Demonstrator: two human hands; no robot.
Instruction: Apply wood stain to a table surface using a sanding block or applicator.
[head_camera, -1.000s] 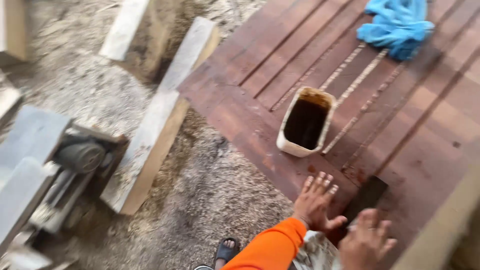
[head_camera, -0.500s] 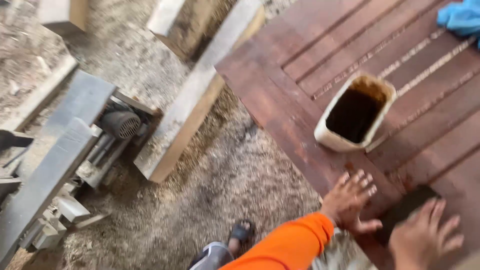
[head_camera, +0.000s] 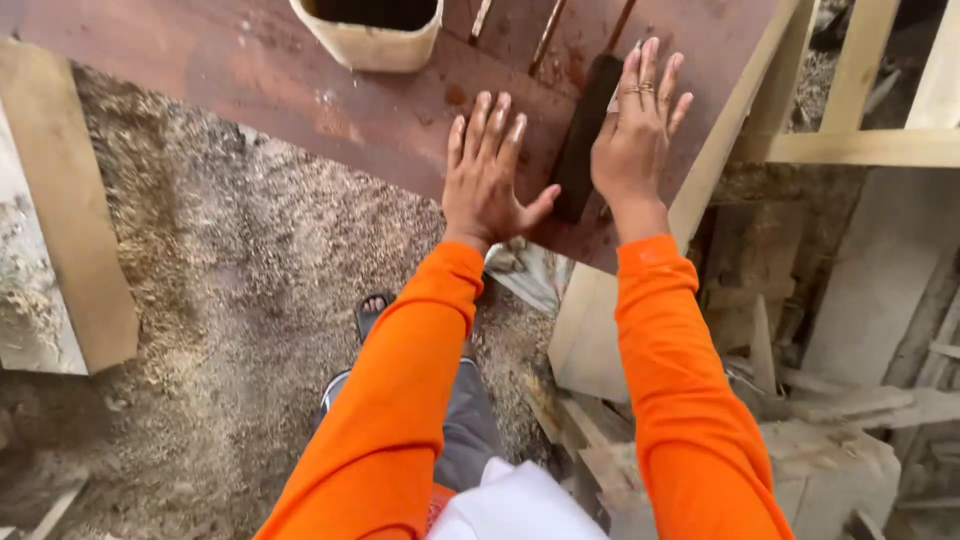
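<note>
My left hand (head_camera: 488, 172) lies flat, fingers apart, on a reddish-brown stained wooden panel (head_camera: 300, 90) near its front edge. My right hand (head_camera: 640, 125) is also flat with fingers spread, a ring on one finger. It rests beside and partly over a long dark block (head_camera: 583, 140) lying on the panel. The left thumb nearly touches that block's near end. Neither hand grips anything. Both arms wear orange sleeves. A cream plastic container (head_camera: 368, 40) holding dark liquid stands on the panel just beyond the left hand, cut off by the top edge.
Sawdust covers the ground (head_camera: 250, 330) below the panel. A pale plank (head_camera: 70, 210) lies at the left. Pale wooden frames (head_camera: 860, 148) and several offcuts (head_camera: 830, 420) crowd the right. My sandalled foot (head_camera: 372, 312) shows under the panel's edge.
The view has swung down and to the right; the saw machine and blue cloth have left the picture. Both hands stay on the panel by the dark block, now stretched flatter.
</note>
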